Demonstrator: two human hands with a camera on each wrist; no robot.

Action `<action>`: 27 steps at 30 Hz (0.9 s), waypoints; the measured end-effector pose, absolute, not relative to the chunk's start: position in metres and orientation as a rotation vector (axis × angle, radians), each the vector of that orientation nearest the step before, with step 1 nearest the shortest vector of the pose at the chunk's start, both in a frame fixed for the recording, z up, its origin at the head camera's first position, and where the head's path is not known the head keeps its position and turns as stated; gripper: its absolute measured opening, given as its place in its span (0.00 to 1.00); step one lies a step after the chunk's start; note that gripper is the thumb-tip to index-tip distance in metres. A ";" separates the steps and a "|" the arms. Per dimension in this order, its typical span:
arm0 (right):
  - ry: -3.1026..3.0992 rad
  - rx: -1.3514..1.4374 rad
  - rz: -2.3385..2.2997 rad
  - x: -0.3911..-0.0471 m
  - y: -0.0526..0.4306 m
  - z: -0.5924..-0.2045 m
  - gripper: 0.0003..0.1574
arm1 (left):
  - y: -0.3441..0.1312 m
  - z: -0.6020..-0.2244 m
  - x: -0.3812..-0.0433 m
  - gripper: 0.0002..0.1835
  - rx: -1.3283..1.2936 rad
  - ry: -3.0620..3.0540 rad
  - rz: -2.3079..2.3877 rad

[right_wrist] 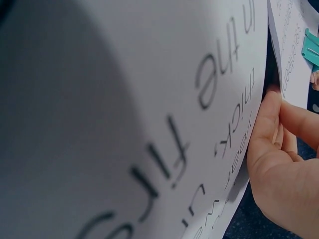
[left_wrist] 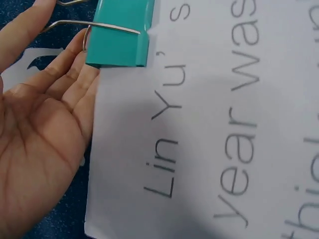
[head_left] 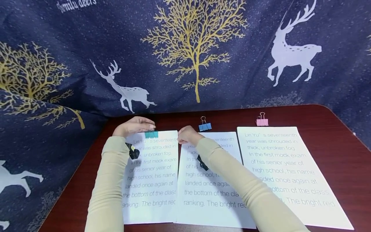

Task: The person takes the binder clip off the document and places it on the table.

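A teal binder clip (left_wrist: 119, 35) sits over the top edge of the left paper stack (head_left: 150, 180). My left hand (head_left: 136, 125) pinches its wire handles at the back, thumb on one and fingers below, as the left wrist view shows. At that stack's upper right corner, my right hand (head_left: 189, 134) pinches the edge with its fingertips; in the right wrist view the hand (right_wrist: 286, 164) reaches past the middle paper stack (right_wrist: 164, 59). Part of that grip is hidden behind the fingers.
A blue binder clip (head_left: 205, 126) stands behind the middle stack, a pink binder clip (head_left: 262, 121) behind the right paper stack (head_left: 290, 180). All lie on a dark red table (head_left: 321, 129), with a blue patterned cloth (head_left: 232, 80) rising at its back. Right forearm crosses the middle stack.
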State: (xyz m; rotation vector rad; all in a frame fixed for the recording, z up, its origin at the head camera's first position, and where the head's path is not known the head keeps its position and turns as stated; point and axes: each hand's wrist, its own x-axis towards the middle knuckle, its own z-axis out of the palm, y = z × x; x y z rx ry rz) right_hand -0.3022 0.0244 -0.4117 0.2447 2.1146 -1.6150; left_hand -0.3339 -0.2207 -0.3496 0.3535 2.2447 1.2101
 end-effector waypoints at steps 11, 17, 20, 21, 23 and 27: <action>2.165 0.234 -1.625 -0.283 0.025 -0.397 0.17 | -0.214 -0.341 -0.338 0.29 0.363 2.371 1.158; 2.164 0.234 -1.620 -0.290 0.027 -0.402 0.15 | -0.209 -0.336 -0.344 0.28 0.392 2.398 1.178; 2.169 0.218 -1.620 -0.290 0.028 -0.403 0.15 | -0.207 -0.335 -0.345 0.28 0.396 2.402 1.165; 2.168 0.209 -1.626 -0.289 0.029 -0.402 0.15 | -0.206 -0.335 -0.345 0.28 0.393 2.404 1.155; 2.167 0.188 -1.635 -0.285 0.029 -0.400 0.17 | -0.206 -0.337 -0.346 0.28 0.378 2.408 1.139; 2.164 0.164 -1.640 -0.282 0.030 -0.400 0.17 | -0.205 -0.345 -0.349 0.29 0.330 2.413 1.150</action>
